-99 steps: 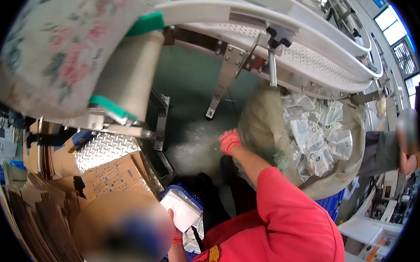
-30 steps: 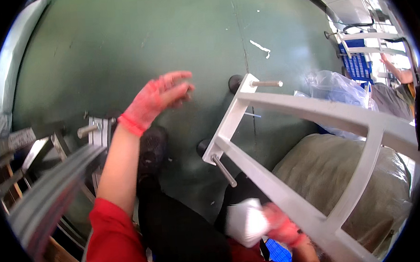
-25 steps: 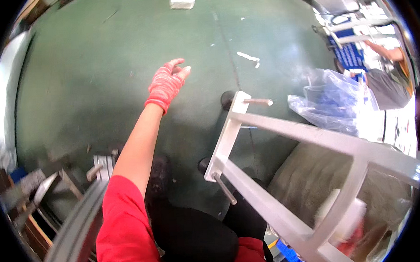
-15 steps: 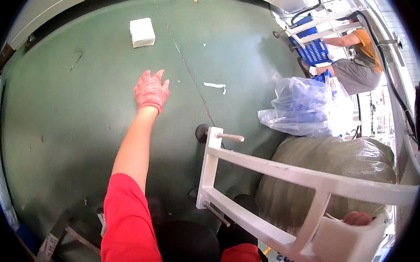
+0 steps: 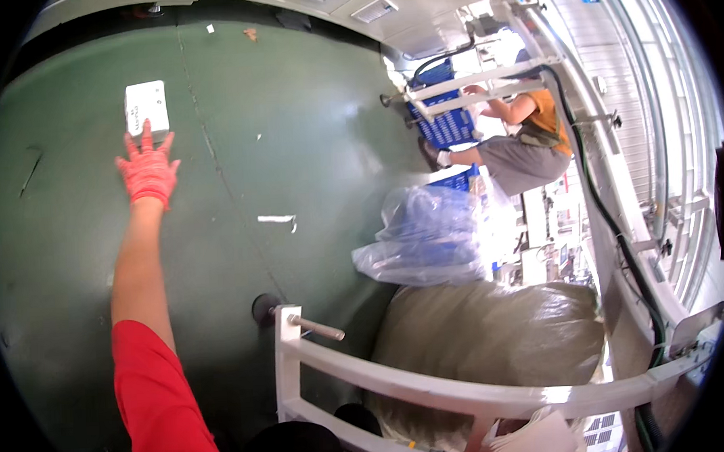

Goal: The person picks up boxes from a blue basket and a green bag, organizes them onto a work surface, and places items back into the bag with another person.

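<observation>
- Head view: holds the left hand [image 5: 150, 172] out over the green floor [image 5: 319, 163] at the left of the frame, open, with fingers spread and with a red covering over palm and wrist.
- Lying on the floor in the upper left: a white pack [image 5: 143, 102], block-shaped, with dark print on top.
- Overlaps the near edge of the pack with the middle finger; cannot tell touching from hovering there.
- Extends the left forearm [image 5: 140, 272] up from the lower left, bare as far as a red sleeve [image 5: 155, 396].
- Cannot make out the right hand clearly near the lower edge, right of centre, nor tell its grip; in that spot, a white stack [image 5: 537, 438] with layered edges, just below the curved bar of a white metal stand [image 5: 434, 391].
- At the left end of the stand: a black round foot [image 5: 265, 309] and a threaded rod [image 5: 318, 327].
- Behind the bar, at lower centre-right: a large brownish-green sack [image 5: 488, 333] with a shiny surface.
- Above the sack: a clear plastic bag [image 5: 427, 231], bluish inside.
- Farther up, right of centre: a blue crate [image 5: 448, 128], near a co-worker [image 5: 529, 162] in an orange top and grey legwear.
- On the floor near mid-frame: a thin white strip [image 5: 275, 219], well apart from the pack.
</observation>
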`<state>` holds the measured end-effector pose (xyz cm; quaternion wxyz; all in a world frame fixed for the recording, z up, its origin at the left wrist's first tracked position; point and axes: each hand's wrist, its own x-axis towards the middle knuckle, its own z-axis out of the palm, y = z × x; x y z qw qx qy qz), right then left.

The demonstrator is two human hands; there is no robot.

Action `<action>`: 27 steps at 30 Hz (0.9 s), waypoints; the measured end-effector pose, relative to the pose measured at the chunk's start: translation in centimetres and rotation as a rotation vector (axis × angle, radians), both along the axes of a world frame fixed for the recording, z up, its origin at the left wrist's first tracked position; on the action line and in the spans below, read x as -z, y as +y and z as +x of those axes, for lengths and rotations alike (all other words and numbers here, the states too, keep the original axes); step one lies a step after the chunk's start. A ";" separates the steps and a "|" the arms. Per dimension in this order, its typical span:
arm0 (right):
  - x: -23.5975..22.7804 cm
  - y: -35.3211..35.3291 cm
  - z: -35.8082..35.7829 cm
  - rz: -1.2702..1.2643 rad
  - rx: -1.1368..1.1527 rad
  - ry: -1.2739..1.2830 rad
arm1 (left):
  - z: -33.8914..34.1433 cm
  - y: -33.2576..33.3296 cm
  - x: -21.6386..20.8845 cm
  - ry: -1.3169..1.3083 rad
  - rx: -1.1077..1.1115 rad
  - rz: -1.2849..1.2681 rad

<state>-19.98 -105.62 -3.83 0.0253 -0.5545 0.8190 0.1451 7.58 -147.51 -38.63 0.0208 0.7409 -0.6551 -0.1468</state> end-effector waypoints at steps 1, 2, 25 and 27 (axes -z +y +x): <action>-0.7 -0.3 -0.1 0.001 0.019 0.018 | 0.2 -0.6 0.2 -0.005 -0.010 0.046; -1.1 -0.3 -0.4 -0.010 0.037 0.025 | 0.6 -1.3 -0.2 -0.023 -0.020 0.075; -1.1 -2.2 -4.8 -0.065 0.171 0.090 | 1.0 -5.4 3.1 -0.052 -0.199 -0.103; -0.2 -1.5 -4.6 -0.084 0.154 0.086 | 0.9 -4.7 2.9 0.009 -0.202 -0.034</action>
